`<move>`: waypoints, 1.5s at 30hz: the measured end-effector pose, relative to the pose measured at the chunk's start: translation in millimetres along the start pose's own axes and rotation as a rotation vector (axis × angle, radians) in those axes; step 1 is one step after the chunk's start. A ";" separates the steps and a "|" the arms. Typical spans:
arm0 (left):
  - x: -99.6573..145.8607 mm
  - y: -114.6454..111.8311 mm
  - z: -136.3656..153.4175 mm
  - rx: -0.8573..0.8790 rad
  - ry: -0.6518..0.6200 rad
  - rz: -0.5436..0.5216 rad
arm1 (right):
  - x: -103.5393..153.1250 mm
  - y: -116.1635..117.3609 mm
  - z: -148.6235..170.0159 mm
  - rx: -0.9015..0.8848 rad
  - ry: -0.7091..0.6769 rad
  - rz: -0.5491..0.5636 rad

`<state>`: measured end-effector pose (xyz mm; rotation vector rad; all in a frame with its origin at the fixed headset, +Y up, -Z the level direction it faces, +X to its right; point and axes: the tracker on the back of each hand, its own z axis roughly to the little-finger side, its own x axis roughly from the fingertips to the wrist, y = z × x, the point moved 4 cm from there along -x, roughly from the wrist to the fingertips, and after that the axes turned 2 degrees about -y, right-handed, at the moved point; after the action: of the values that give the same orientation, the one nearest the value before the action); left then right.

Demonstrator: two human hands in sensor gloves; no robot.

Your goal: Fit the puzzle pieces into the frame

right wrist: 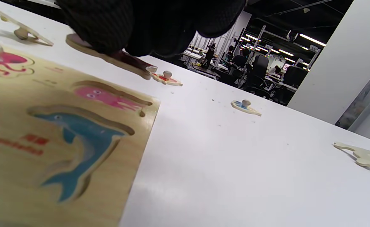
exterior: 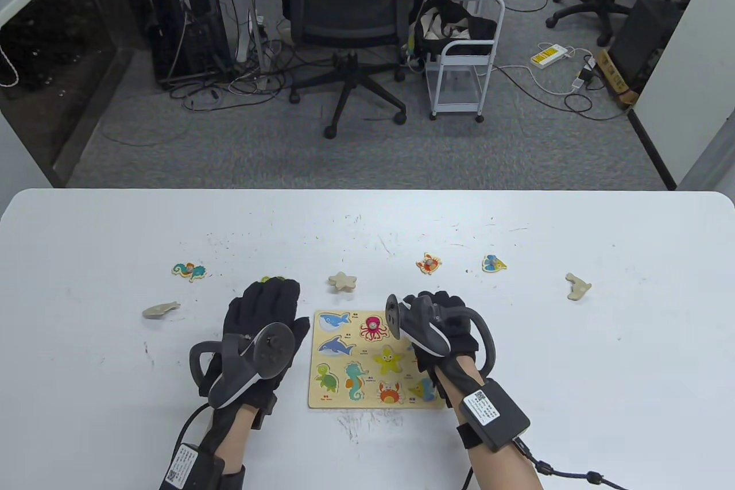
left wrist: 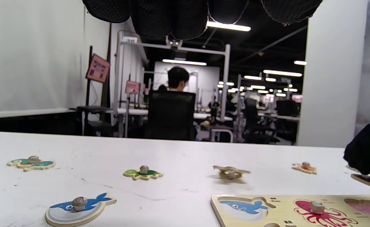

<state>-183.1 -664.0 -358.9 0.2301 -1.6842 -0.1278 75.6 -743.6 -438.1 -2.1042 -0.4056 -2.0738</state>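
Table view: wooden puzzle frame (exterior: 367,392) on the white desk (exterior: 574,369), octopus piece (exterior: 374,327) seated; left hand (exterior: 264,323) lies flat beside it, fingers straight, holding nothing.

Left wrist view: whale piece (left wrist: 77,208), turtle piece (left wrist: 143,173), seahorse piece (left wrist: 30,163) loose on the desk.

Right wrist view: right hand (right wrist: 153,22) curls its grip on a pink-edged piece (right wrist: 109,58) at the frame's far edge.

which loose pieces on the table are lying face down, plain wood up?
Three: the plain wooden star-shaped piece above the wooden puzzle frame, the plain fish-like piece at far left, and the plain piece at far right. The others show colour.
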 end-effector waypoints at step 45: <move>0.0 3.5 0.1 -0.014 0.008 0.011 | -19.7 -4.3 38.7 -0.260 0.091 -0.110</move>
<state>-183.5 -660.6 -358.2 0.2111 -1.6765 -0.1301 111.2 -729.5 -459.1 -2.1569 -0.2567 -2.3900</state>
